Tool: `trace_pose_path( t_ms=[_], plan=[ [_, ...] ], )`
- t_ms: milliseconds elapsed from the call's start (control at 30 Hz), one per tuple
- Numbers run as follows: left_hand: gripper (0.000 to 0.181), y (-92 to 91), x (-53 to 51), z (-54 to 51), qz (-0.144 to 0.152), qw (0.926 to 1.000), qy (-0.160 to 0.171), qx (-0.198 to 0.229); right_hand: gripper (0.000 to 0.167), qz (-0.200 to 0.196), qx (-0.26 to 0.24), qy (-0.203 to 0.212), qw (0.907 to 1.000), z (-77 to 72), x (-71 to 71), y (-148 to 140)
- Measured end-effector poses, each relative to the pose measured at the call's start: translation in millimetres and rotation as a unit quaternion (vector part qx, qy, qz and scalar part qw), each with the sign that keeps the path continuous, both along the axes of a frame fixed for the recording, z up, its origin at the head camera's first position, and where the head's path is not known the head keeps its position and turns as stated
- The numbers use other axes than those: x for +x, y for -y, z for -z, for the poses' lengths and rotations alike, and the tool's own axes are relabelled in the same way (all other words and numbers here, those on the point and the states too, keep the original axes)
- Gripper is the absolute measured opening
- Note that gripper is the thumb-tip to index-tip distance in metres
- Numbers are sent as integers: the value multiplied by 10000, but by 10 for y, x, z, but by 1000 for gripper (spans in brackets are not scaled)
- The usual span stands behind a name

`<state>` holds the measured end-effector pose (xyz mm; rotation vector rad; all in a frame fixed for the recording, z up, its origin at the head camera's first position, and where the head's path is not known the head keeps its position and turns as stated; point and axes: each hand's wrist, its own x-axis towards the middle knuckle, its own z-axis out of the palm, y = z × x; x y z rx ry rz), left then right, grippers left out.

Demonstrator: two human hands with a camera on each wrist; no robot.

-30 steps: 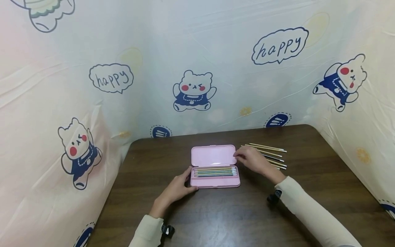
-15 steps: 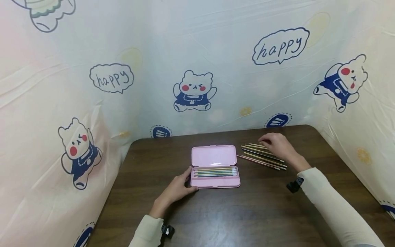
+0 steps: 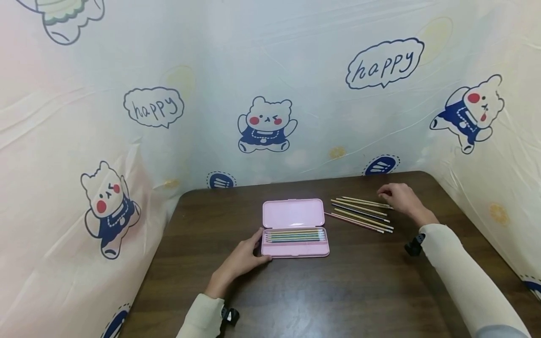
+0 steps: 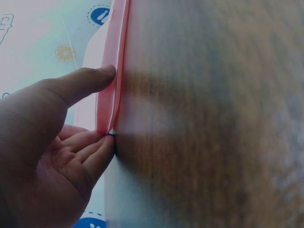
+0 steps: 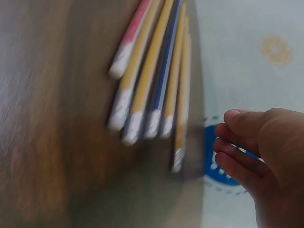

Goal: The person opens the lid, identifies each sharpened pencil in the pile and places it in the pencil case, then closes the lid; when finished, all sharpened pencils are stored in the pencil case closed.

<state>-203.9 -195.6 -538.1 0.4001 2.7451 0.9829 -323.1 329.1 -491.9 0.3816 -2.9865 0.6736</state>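
Note:
A pink pencil case point(image 3: 295, 250) lies with its lid point(image 3: 293, 213) folded back on the table. Several pencils point(image 3: 293, 235) rest side by side in its rear compartment. My left hand point(image 3: 242, 257) grips the case's left end, thumb on the front edge and fingers at the left side; the left wrist view shows the thumb point(image 4: 88, 81) against the pink wall. To the right of the case, loose pencils point(image 3: 359, 213) lie fanned out, white eraser ends to the right. My right hand point(image 3: 401, 199) hovers beyond those ends with fingers loosely bent, holding nothing, apart from the pencils point(image 5: 147, 80).
The dark wooden table point(image 3: 304, 295) ends at a printed cloth point(image 3: 266, 56) that hangs behind it and at both sides. One reddish pencil point(image 3: 355, 222) points its tip toward the lid's right edge.
My right hand has gone from beside the lid, over the loose pencils, to their right ends. The pencils near the lid have shifted and fanned out. The left hand stays still.

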Motion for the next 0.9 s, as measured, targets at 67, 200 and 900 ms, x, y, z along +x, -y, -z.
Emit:
trace_pose_path(
  t_ms=[67, 200, 900],
  plan=[
    [98, -7, 2, -5, -13, 10000, 2, 0, 20, 0, 62, 36, 10000, 69, -12, -62],
    [98, -9, 6, -4, -2, 10000, 5, 18, 18, 26, 151, 69, 9999, 224, -16, -163],
    [98, -11, -3, 1, -36, 10000, 1, -72, 15, -78, 34, 24, 10000, 406, -51, -113]
  ],
)
